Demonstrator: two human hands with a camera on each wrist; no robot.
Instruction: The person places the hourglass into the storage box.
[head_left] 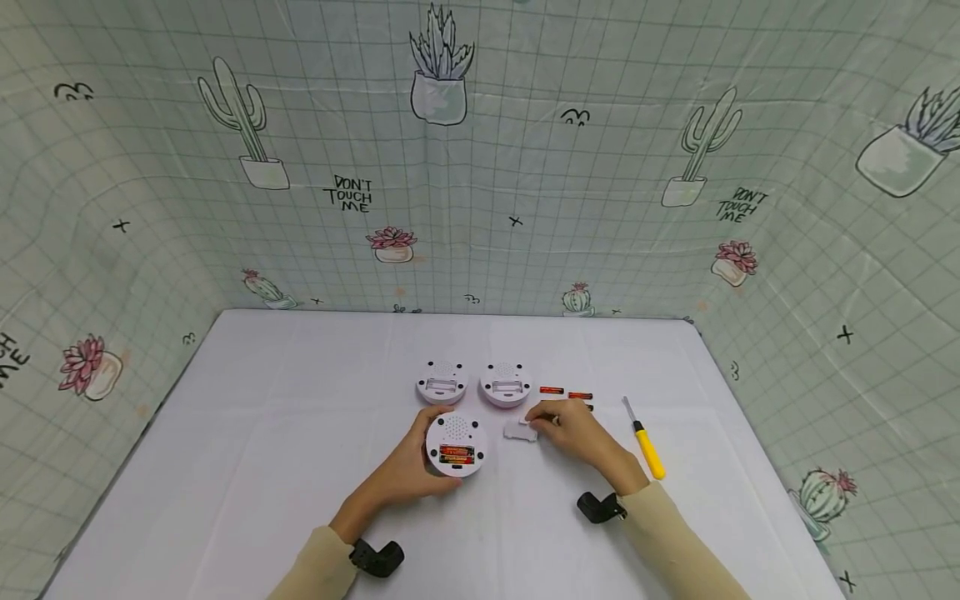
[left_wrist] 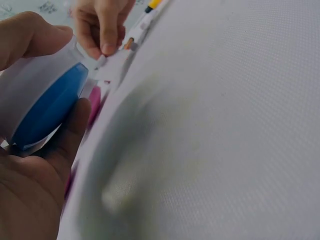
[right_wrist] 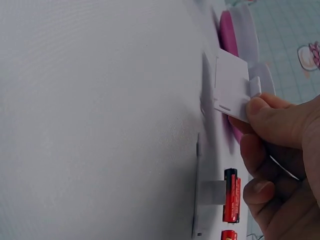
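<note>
My left hand (head_left: 408,467) grips a round white device (head_left: 456,429) by its edge, raised off the table. Its back faces up, with two red-and-black batteries (head_left: 457,455) in the uncovered compartment. A blue face (left_wrist: 52,107) shows on its other side in the left wrist view. Between thumb and fingers, my right hand (head_left: 576,429) pinches a thin white battery cover (right_wrist: 231,82) by its tabbed end, to the right of the device. Below that hand in the right wrist view, another white cover (right_wrist: 213,192) lies on the table, seen nearly edge-on.
Behind my hands two more round white devices, one left (head_left: 441,383) and one right (head_left: 506,385), lie back up with open battery compartments. Loose red batteries (head_left: 552,390) lie to their right. A yellow-handled screwdriver (head_left: 648,450) rests at the right on the white tabletop (head_left: 300,400).
</note>
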